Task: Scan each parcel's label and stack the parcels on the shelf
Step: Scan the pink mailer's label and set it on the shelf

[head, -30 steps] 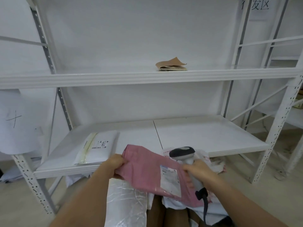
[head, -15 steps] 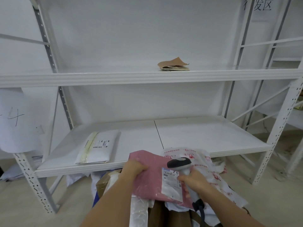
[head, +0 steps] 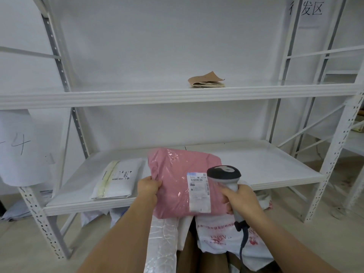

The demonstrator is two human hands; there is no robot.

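Raised since a second ago, the pink parcel now sits higher in front of you, its top edge overlapping the lower shelf, and the scanner has come up beside its label. Your left hand pinches the parcel's left edge, fingers curled into the plastic. Your right hand is wrapped around the scanner's handle, with its fingers also touching the parcel's right side. The parcel is a glossy, wrinkled plastic mailer that sags between your hands; it looks soft, light and somewhat slippery, so hold it by both side edges and keep the label flat. One white parcel already lies on the lower shelf, to the left.
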